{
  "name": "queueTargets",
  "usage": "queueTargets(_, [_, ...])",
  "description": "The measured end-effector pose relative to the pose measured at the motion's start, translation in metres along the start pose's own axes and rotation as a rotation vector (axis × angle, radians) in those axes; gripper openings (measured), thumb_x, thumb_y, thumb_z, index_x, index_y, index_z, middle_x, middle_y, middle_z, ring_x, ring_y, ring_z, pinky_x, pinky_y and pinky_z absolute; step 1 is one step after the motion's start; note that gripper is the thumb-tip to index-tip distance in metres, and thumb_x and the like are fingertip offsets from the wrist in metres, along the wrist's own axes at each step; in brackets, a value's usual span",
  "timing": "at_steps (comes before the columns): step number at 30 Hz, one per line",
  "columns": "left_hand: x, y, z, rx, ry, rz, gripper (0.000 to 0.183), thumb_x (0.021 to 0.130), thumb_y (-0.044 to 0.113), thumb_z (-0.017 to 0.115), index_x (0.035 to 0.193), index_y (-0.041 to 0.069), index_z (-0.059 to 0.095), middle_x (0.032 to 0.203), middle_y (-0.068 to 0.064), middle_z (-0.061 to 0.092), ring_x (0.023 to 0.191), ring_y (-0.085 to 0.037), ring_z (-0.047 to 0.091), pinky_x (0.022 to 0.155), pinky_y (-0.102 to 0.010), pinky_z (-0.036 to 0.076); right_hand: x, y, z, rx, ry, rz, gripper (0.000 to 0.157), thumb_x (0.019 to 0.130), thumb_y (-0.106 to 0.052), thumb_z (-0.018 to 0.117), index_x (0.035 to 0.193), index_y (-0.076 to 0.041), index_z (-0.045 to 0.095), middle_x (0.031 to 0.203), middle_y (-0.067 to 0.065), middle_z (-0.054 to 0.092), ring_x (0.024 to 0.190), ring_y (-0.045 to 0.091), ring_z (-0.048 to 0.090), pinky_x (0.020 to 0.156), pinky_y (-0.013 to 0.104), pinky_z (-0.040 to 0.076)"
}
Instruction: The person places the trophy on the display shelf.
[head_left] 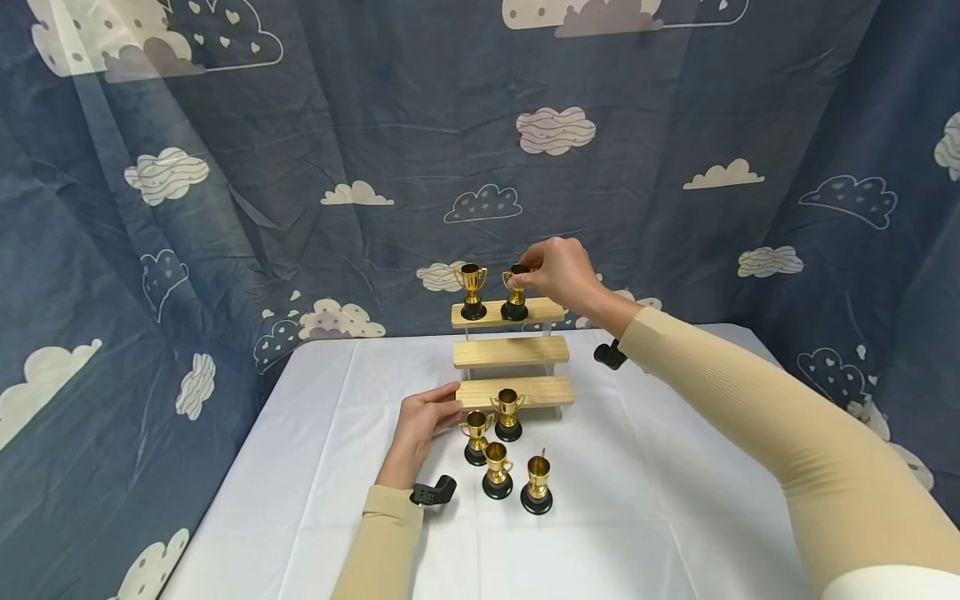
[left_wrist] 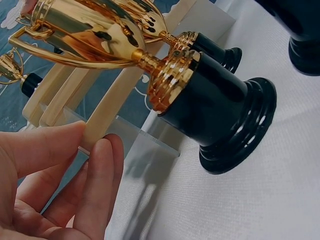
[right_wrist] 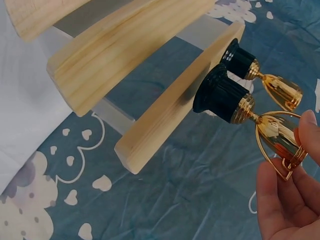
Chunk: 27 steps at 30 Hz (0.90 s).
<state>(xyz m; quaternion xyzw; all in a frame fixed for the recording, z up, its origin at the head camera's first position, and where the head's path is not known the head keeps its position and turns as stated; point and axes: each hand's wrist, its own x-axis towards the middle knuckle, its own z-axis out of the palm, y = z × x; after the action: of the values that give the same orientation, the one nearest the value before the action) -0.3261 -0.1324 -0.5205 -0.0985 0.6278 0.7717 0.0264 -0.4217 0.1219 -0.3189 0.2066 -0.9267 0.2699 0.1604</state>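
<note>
A three-step wooden display stand (head_left: 512,352) has pale boards on clear supports. My left hand (head_left: 420,421) pinches the left end of its lowest board (left_wrist: 112,107) between thumb and fingers. On the top board, my right hand (head_left: 564,271) holds a small gold trophy (right_wrist: 277,132) by its cup and handle. That trophy's black base (right_wrist: 220,95) is upright on the board, seemingly touching it. Left of it stands a second gold trophy (head_left: 472,287), untouched. The middle board carries nothing.
Several more gold trophies stand upright on the white tablecloth (head_left: 637,517) before the stand: one near the lowest board (head_left: 507,417), another close to my left hand (head_left: 476,439), others nearer the front (head_left: 537,483). A dark cloud-print curtain (head_left: 412,100) hangs behind.
</note>
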Motion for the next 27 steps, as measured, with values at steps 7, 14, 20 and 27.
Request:
queueTargets(7, [0.0, 0.0, 0.0, 0.0, -0.001, 0.005, 0.041, 0.081, -0.008, 0.077, 0.119, 0.004, 0.074, 0.109, -0.014, 0.073, 0.081, -0.016, 0.073, 0.078, -0.032, 0.062, 0.008, 0.0, 0.007, 0.001, -0.015, 0.021, 0.041, 0.082, -0.041, 0.084, 0.105, -0.008, 0.077, 0.098, 0.006, 0.073, 0.09, 0.023, 0.065, 0.076, 0.042, 0.057])
queueTargets(14, [0.001, -0.001, -0.001, 0.005, -0.019, -0.001, 0.04, 0.082, -0.005, 0.077, 0.121, 0.004, 0.074, 0.12, -0.014, 0.071, 0.082, -0.015, 0.073, 0.08, -0.031, 0.062, 0.012, 0.002, 0.014, 0.005, -0.018, 0.03, 0.038, 0.083, -0.041, 0.083, 0.102, -0.009, 0.077, 0.095, 0.006, 0.072, 0.086, 0.022, 0.064, 0.073, 0.041, 0.057])
queueTargets(20, [0.001, -0.002, -0.001, 0.005, -0.031, 0.003, 0.04, 0.083, -0.005, 0.077, 0.122, 0.004, 0.073, 0.125, -0.014, 0.069, 0.082, -0.015, 0.073, 0.083, -0.035, 0.061, 0.015, 0.001, 0.018, 0.003, -0.011, 0.032, 0.039, 0.084, -0.041, 0.082, 0.103, -0.008, 0.077, 0.097, 0.007, 0.072, 0.087, 0.023, 0.065, 0.075, 0.042, 0.058])
queueTargets(27, [0.0, 0.0, -0.003, 0.001, -0.035, 0.006, 0.041, 0.084, -0.005, 0.076, 0.124, 0.003, 0.072, 0.128, -0.017, 0.066, 0.084, -0.017, 0.073, 0.084, -0.034, 0.061, 0.021, 0.0, 0.024, 0.0, -0.003, 0.034, 0.04, 0.083, -0.042, 0.082, 0.103, -0.007, 0.076, 0.095, 0.006, 0.071, 0.083, 0.021, 0.064, 0.072, 0.04, 0.058])
